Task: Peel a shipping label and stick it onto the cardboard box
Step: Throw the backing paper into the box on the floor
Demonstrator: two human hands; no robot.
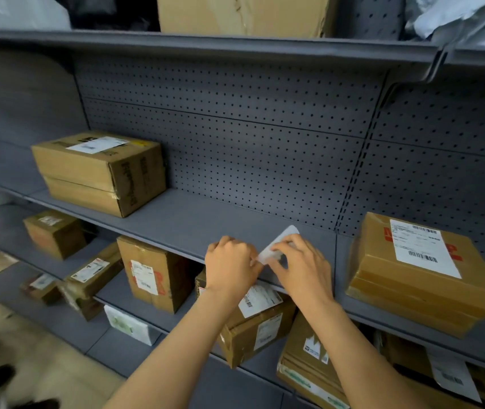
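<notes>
Both hands meet over the front edge of the middle shelf (176, 219). The left hand (231, 265) and right hand (300, 268) pinch a small white shipping label (278, 245) between curled fingers; blur hides whether it is peeling. The grey rack holds cardboard boxes: 1 stacked box (99, 172) at the left of that shelf, 1 labelled box (418, 273) at the right, and several more on the lower shelves.

You have two hands, left (231, 265) and right (303, 271), on one white label (276, 246); two cardboard boxes, left (99, 172) and right (421, 273), sit on the middle shelf (206, 219).
</notes>
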